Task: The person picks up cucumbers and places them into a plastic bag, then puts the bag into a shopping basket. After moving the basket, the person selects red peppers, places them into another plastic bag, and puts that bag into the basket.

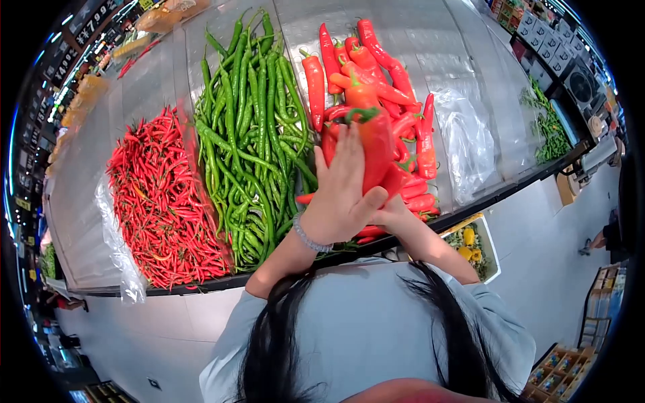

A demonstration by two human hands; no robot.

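Observation:
A bunch of large red peppers (378,151) is raised close to the camera, above the red pepper pile (403,101). My left hand (342,185), with a beaded bracelet on its wrist, lies along the bunch's left side, its fingers stretched out and its thumb apart. Beneath the bunch is my right hand (391,216), around the lower ends of the peppers. My left hand and the peppers hide most of its fingers. Left of the hands lie long green chili peppers (252,127), and beyond those a heap of small red chilies (161,201).
The metal display counter (443,40) has a dark front edge close to my body. A clear plastic bag (463,144) lies right of the peppers. Below the edge stands a white crate (494,252) with yellow produce. Greens (551,131) sit at the far right.

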